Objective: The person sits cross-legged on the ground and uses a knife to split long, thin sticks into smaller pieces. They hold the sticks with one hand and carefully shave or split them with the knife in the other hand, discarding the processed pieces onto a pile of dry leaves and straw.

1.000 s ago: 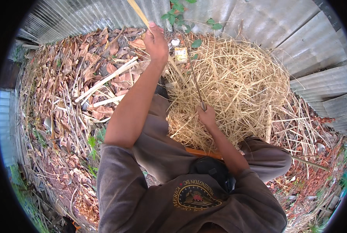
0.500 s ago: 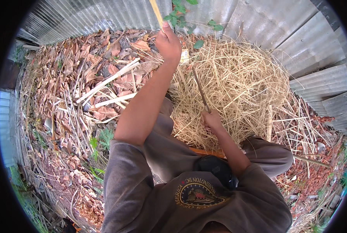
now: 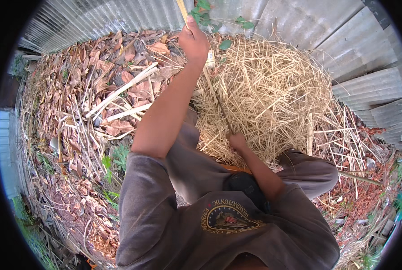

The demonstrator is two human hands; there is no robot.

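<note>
My left hand (image 3: 194, 41) is raised toward the far fence, its fingers wrapped round a pale split bamboo strip (image 3: 181, 9) that runs up out of view. Below the wrist a pale length (image 3: 209, 81) shows, which looks like the lower part of the same strip. My right hand (image 3: 238, 142) is closed on the handle of a long, dark, narrow knife (image 3: 223, 113). The blade slants up and left, its far end at or beside the pale length; whether they touch I cannot tell. Beneath both lies a wide heap of straw-coloured shavings (image 3: 273, 85).
Corrugated metal fencing (image 3: 309, 22) closes off the far side and right. Dry brown leaves (image 3: 97, 67) cover the ground at left, with several cut pale strips (image 3: 122, 90) on them. A green vine (image 3: 204, 13) hangs by the fence. Thin sticks (image 3: 345, 130) lie at right.
The knife and my right hand have shifted slightly left and nearer to me, bringing the blade closer to the pale length. My left hand keeps its grip on the strip.
</note>
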